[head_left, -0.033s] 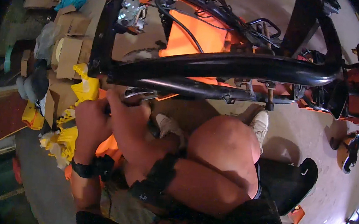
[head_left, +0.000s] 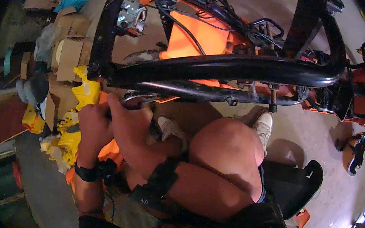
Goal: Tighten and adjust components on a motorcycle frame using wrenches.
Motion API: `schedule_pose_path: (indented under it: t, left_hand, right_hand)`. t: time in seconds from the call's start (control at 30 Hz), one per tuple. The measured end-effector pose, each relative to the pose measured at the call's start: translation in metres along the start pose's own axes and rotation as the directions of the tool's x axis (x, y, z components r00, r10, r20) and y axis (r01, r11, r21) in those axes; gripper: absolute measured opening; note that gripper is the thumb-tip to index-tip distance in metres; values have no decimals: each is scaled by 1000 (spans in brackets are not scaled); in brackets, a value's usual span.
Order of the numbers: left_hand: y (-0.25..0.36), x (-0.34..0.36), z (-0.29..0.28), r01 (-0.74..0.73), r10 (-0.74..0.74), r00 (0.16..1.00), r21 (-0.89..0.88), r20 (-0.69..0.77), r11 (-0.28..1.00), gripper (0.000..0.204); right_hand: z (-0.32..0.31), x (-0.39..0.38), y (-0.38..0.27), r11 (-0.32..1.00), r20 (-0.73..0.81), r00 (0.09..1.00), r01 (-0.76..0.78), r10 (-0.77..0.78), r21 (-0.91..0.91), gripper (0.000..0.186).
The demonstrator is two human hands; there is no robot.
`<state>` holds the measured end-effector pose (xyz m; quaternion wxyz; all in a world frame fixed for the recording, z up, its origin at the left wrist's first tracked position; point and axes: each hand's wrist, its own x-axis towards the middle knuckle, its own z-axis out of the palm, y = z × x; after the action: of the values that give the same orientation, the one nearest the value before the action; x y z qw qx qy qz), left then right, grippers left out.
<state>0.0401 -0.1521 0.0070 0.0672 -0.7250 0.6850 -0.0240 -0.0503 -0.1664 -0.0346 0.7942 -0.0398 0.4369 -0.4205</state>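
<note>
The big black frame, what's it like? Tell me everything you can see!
The black frame looks like painted metal: thick round tubes, glossy where light hits, one bending at the right, a straighter bar at the left, and a small bracket underneath. It stretches across in front of the person, with cables around its upper part. The left hand and right hand are near its lower left corner; I can't tell whether they touch it.

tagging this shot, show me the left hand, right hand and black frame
Left hand [head_left: 94,124]: head view, back of the hand
Right hand [head_left: 131,121]: head view, back of the hand
Black frame [head_left: 231,68]: head view, its thick curved tube
</note>
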Motion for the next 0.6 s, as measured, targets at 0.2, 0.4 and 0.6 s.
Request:
schedule_pose_path:
  t: [0.2,0.4,0.6]
  left_hand:
    - [-5,-13,21,120,-123,992,-199,-6,973,30]
    - [15,-32,23,293,-277,955,-191,105,937,24]
    - [30,-56,-3,216,-102,955,-419,277,882,27]
  right_hand:
    - [3,1,9,988,-131,980,149,-151,-25,30]
    - [-5,0,25,986,-83,984,162,-160,29,35]
    - [-22,-3,31,944,-69,986,122,-150,-306,44]
